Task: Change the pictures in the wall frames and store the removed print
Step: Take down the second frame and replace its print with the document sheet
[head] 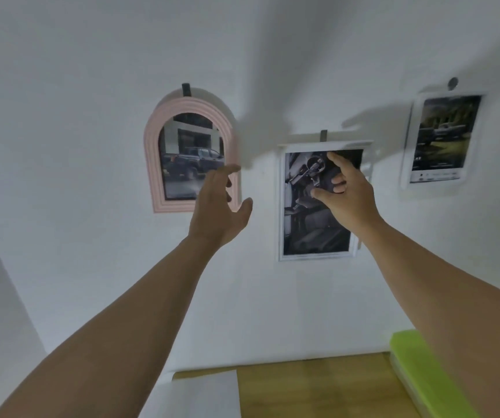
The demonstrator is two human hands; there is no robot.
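Both my bare arms reach up toward a white wall (92, 146) where three picture frames hang in a row.

My left hand (221, 203) is open, with the fingers straight and close together and the thumb spread out to the side. It holds nothing. It sits in front of the lower right edge of a pink arched frame (152, 152), which holds a photo of a dark pickup truck (188, 158). I cannot tell whether my fingertips touch that frame or float just short of it.

My right hand (348, 194) is also released and grips nothing. Its fingers are loosely spread over the upper half of a black-and-white print (312, 230) inside the middle frame, a white rectangular frame (281, 206). My index finger points up near the print's top edge, and my thumb lies across its centre. Whether they press the surface is unclear.

This middle frame hangs from a small dark hook (323, 135). Further right, well apart from my hands, hangs a white rounded-corner frame (408, 146) with a dark landscape picture.

Below, a wooden tabletop (318, 384) carries a white sheet (200, 393) and a lime-green box (423, 372).
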